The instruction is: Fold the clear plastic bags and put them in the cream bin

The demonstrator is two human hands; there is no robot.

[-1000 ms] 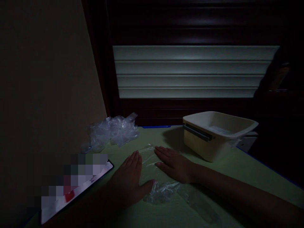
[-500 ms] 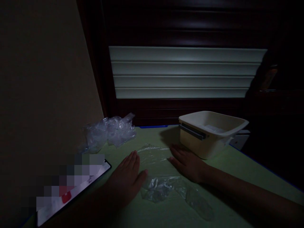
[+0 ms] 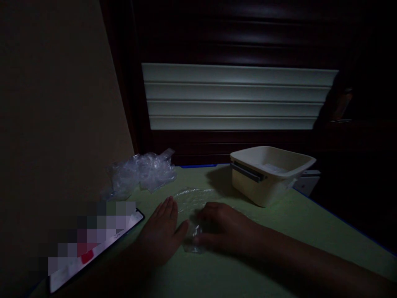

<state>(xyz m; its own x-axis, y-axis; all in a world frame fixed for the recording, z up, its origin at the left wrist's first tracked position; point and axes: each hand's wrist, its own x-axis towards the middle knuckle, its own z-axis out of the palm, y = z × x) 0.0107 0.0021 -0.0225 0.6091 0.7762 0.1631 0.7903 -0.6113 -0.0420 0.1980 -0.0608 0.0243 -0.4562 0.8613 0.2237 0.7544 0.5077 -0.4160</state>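
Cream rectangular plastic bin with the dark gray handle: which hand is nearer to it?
Right. The right hand is apart from the bin, at its near left; the left hand lies flat, farther left.

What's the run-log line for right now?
Left hand: flat at left edge of clear plastic film; right hand: fingers curled over film; crumpled plastic: far left; cream bin: far right; phone: left

Home rm by the look, dim corner, plain wall (image 3: 56,103), dk wood-look panelling (image 3: 232,31) w/ pale slatted section (image 3: 238,93), green worktop (image 3: 217,275) w/ lit screen (image 3: 96,250), household tub (image 3: 256,186)
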